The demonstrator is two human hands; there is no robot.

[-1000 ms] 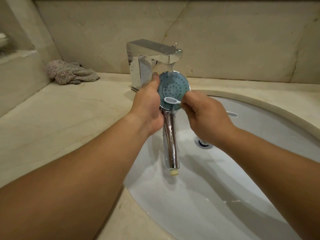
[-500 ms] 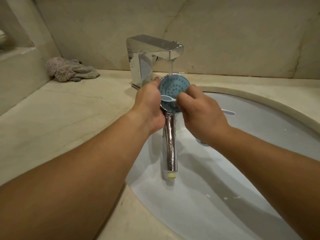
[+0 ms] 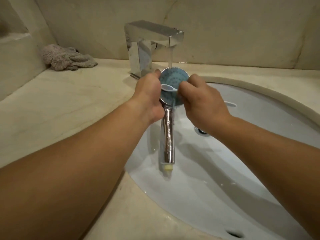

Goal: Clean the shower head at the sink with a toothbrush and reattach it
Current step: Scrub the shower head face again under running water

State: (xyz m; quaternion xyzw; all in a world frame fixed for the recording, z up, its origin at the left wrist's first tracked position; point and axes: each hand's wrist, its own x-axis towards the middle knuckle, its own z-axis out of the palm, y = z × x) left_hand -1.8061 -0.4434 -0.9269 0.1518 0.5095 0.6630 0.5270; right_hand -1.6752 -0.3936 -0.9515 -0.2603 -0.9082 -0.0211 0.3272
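1. Landmark = sink (image 3: 259, 196). Nearest over the basin: the shower head (image 3: 173, 79) handle's free end hung low with a pale fitting at its tip, unsupported. Wet chrome, so my call: a slip would drop it onto the porcelain.
2. Left hand (image 3: 149, 99) was curled round the neck just under the blue face, thumb on the rim. That was the only hold on the shower head, which sat above the back of the sink.
3. Right hand (image 3: 204, 101) pinched the toothbrush (image 3: 168, 87) close to its head; brush head lay across the face, touching it. Handle tail stuck out past the hand over the basin.
4. Risk: a hard scrub stroke against a one-hand grip could twist the head out of the left hand.
5. Water (image 3: 171, 56) from the faucet (image 3: 152, 40), behind the sink, hit the face's top edge. Likely spray onto the worktop (image 3: 60, 110) and arms.
6. The drain (image 3: 201, 131) sat partly hidden behind the right wrist; can't tell if plugged. A dropped fitting could go there.
7. Cloth (image 3: 67, 58) lay far left of the sink, well apart, not a factor.
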